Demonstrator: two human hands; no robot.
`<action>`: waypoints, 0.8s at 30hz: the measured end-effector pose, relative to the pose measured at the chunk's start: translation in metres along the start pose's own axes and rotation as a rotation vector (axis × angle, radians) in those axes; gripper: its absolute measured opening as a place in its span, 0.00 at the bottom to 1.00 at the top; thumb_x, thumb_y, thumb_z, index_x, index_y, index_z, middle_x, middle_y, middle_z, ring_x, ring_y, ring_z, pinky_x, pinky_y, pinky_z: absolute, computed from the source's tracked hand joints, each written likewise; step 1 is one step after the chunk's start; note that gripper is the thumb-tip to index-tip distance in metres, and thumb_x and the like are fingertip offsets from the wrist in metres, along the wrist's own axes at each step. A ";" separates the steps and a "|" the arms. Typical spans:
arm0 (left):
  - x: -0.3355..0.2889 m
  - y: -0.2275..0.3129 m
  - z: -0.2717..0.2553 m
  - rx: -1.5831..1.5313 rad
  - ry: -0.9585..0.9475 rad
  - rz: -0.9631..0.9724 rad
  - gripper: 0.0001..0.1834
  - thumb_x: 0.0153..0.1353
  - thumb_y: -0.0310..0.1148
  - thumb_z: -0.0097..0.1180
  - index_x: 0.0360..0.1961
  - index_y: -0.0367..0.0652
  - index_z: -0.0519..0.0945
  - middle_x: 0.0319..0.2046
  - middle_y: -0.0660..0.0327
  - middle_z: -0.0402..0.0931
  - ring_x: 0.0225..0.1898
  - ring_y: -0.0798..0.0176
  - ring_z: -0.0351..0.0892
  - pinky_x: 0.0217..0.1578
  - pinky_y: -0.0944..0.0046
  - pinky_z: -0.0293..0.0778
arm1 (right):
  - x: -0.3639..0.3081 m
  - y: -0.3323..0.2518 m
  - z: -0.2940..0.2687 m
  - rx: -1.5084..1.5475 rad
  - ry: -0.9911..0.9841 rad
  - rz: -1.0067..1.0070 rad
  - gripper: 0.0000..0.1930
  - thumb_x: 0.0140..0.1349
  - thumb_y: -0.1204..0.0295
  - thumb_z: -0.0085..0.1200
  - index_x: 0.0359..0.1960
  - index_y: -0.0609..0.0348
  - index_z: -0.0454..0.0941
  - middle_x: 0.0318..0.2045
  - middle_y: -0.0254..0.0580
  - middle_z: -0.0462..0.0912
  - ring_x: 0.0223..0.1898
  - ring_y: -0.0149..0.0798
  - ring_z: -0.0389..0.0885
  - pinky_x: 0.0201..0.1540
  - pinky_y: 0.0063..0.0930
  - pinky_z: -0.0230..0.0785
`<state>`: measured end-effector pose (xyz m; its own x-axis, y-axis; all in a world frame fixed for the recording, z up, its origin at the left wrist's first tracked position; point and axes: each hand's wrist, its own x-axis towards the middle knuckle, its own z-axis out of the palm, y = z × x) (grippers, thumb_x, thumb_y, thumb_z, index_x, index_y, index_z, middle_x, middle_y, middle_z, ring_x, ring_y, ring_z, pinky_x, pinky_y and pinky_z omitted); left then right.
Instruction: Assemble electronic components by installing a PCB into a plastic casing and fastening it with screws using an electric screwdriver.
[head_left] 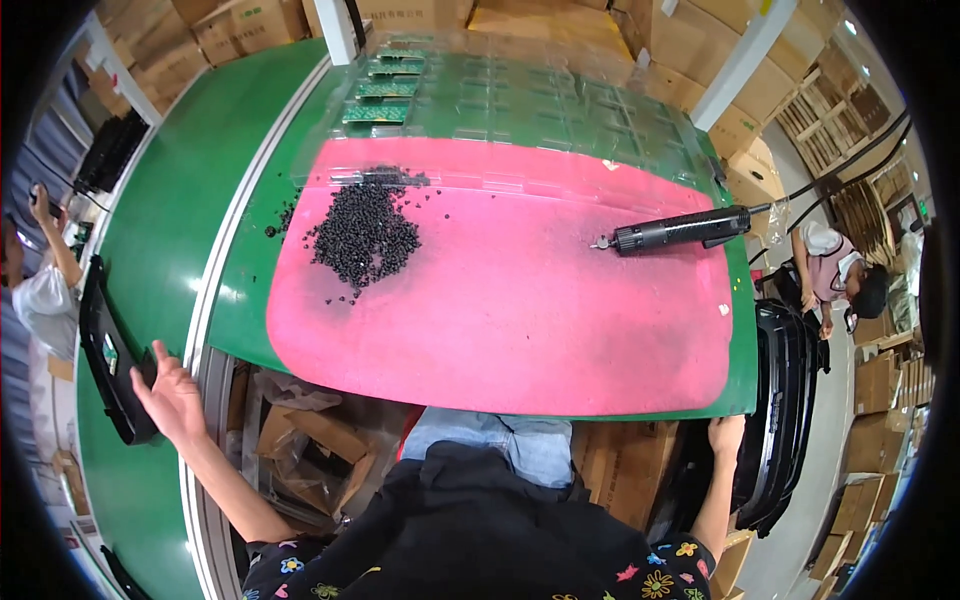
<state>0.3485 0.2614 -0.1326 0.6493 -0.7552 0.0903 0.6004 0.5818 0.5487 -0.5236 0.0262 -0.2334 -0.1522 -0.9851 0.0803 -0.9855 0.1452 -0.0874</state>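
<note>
My left hand [174,398] is raised at the left with its fingers spread, holding nothing. Just beyond its fingertips lies a long black plastic housing [118,385] with a small green circuit board [109,352] in it, on the green conveyor belt [150,240]. At the bench's front right corner, my right hand [728,436] has its fingers curled, close to a stack of black plastic panels [785,410]; what it grips is hidden. On the pink mat [500,320] a black electric screwdriver [680,232] lies at the right, and a pile of small black screws [365,235] at the left.
Behind the mat sits a clear plastic tray [540,110] with several green circuit boards [378,112] in its left column. White posts [745,65] rise at the bench's back. Beneath the bench is an open cardboard box [315,450]. Other people [830,265] work on both sides.
</note>
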 end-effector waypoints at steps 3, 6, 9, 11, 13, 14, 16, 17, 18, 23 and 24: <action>0.001 -0.060 0.076 0.401 0.257 0.221 0.24 0.73 0.44 0.41 0.59 0.36 0.67 0.36 0.60 0.74 0.27 0.68 0.72 0.25 0.72 0.69 | 0.006 0.001 -0.016 -0.065 0.026 -0.001 0.16 0.52 0.81 0.51 0.45 0.65 0.76 0.41 0.64 0.79 0.45 0.66 0.77 0.47 0.51 0.71; 0.004 -0.072 0.079 0.517 0.132 0.241 0.20 0.73 0.42 0.41 0.55 0.36 0.69 0.32 0.60 0.73 0.26 0.68 0.70 0.23 0.71 0.66 | 0.016 0.028 -0.007 -0.078 0.113 -0.116 0.13 0.52 0.81 0.51 0.40 0.66 0.77 0.33 0.62 0.80 0.39 0.66 0.78 0.41 0.50 0.73; 0.010 -0.099 0.099 0.608 -0.054 0.209 0.18 0.73 0.41 0.40 0.50 0.36 0.71 0.27 0.60 0.71 0.26 0.68 0.70 0.23 0.70 0.64 | 0.009 0.001 -0.043 -0.012 -0.017 -0.060 0.11 0.55 0.75 0.55 0.41 0.64 0.79 0.38 0.60 0.81 0.42 0.61 0.79 0.43 0.48 0.73; 0.019 -0.122 0.117 0.729 -0.124 0.219 0.18 0.73 0.41 0.41 0.43 0.35 0.74 0.21 0.62 0.68 0.25 0.68 0.68 0.24 0.69 0.63 | 0.003 0.016 -0.040 0.024 0.050 -0.187 0.10 0.57 0.74 0.54 0.40 0.64 0.80 0.39 0.58 0.82 0.44 0.59 0.79 0.44 0.46 0.73; 0.019 -0.125 0.106 0.707 -0.016 0.177 0.17 0.72 0.42 0.43 0.41 0.38 0.75 0.20 0.66 0.67 0.24 0.70 0.66 0.23 0.69 0.61 | 0.009 0.047 -0.008 0.003 0.095 -0.217 0.13 0.58 0.72 0.53 0.44 0.62 0.79 0.42 0.57 0.82 0.44 0.59 0.80 0.45 0.44 0.74; 0.014 -0.122 0.105 0.720 0.018 0.160 0.17 0.72 0.42 0.43 0.40 0.38 0.75 0.20 0.67 0.66 0.24 0.71 0.65 0.23 0.69 0.61 | 0.018 0.060 0.010 -0.060 0.065 -0.217 0.14 0.58 0.70 0.53 0.45 0.62 0.78 0.42 0.57 0.82 0.44 0.59 0.80 0.46 0.45 0.74; 0.003 -0.108 0.095 0.853 -0.024 0.226 0.18 0.74 0.42 0.40 0.43 0.38 0.76 0.21 0.65 0.65 0.25 0.70 0.65 0.25 0.70 0.61 | 0.030 0.001 -0.007 -0.013 0.018 -0.188 0.13 0.57 0.71 0.51 0.42 0.62 0.78 0.40 0.58 0.81 0.45 0.60 0.79 0.46 0.48 0.74; 0.003 -0.108 0.095 0.902 -0.083 0.224 0.18 0.74 0.41 0.38 0.44 0.38 0.76 0.21 0.64 0.65 0.26 0.69 0.65 0.26 0.69 0.62 | 0.028 -0.004 -0.011 0.006 0.073 -0.193 0.12 0.56 0.71 0.50 0.40 0.62 0.78 0.39 0.58 0.81 0.43 0.61 0.79 0.45 0.48 0.75; 0.004 -0.114 0.097 0.904 -0.097 0.222 0.19 0.75 0.41 0.37 0.43 0.38 0.75 0.21 0.64 0.65 0.26 0.68 0.66 0.27 0.69 0.62 | 0.026 -0.012 -0.021 -0.001 0.059 -0.159 0.12 0.56 0.71 0.49 0.40 0.61 0.78 0.37 0.58 0.82 0.41 0.61 0.80 0.45 0.49 0.75; 0.016 -0.126 0.103 0.948 -0.196 0.131 0.20 0.76 0.42 0.35 0.45 0.37 0.74 0.24 0.64 0.65 0.27 0.69 0.63 0.27 0.70 0.59 | 0.026 -0.007 -0.069 0.023 0.185 0.169 0.13 0.59 0.61 0.57 0.35 0.58 0.75 0.33 0.52 0.81 0.36 0.56 0.81 0.38 0.47 0.74; 0.016 -0.128 0.105 0.957 -0.209 0.127 0.20 0.76 0.42 0.35 0.45 0.37 0.74 0.24 0.64 0.65 0.27 0.69 0.63 0.27 0.69 0.59 | 0.026 0.004 -0.074 0.003 0.366 0.174 0.15 0.58 0.60 0.59 0.36 0.58 0.74 0.33 0.51 0.80 0.37 0.55 0.81 0.37 0.47 0.73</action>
<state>0.2336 0.1434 -0.1142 0.5318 -0.7957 0.2899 -0.1593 0.2422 0.9571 -0.5372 0.0076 -0.1586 -0.3341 -0.8477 0.4121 -0.9425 0.3065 -0.1336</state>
